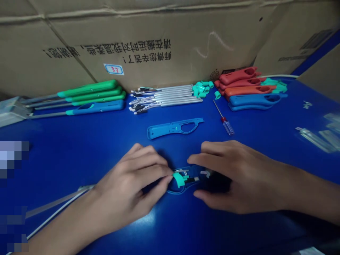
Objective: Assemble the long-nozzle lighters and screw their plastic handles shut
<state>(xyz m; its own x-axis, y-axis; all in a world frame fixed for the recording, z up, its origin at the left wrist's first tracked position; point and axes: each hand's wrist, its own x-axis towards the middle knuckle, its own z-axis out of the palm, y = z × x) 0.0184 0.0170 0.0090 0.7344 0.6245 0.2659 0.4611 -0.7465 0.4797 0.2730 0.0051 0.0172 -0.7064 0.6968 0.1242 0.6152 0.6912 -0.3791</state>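
In the head view, a blue lighter shell half [176, 193] lies on the table between my hands, its inner side up. Inside it sit a teal trigger [179, 180], thin wires and a small black part with a pale tip [192, 179]. My left hand [140, 177] is closed in a pinch, thumb and index finger on the teal trigger's left edge; it covers part of the shell. My right hand [231, 175] arches over the shell's right side, thumb and fingers apart. A small whitish piece [205, 173] shows in the shadow under it.
Beyond my hands lie another blue shell half [164, 130] and a screwdriver [224, 120]. Farther back are assembled lighters [95, 92], metal tubes with wires [175, 96], teal triggers [203, 88] and stacked red, orange and blue shells [247, 88]. A cardboard wall [186, 35] stands behind.
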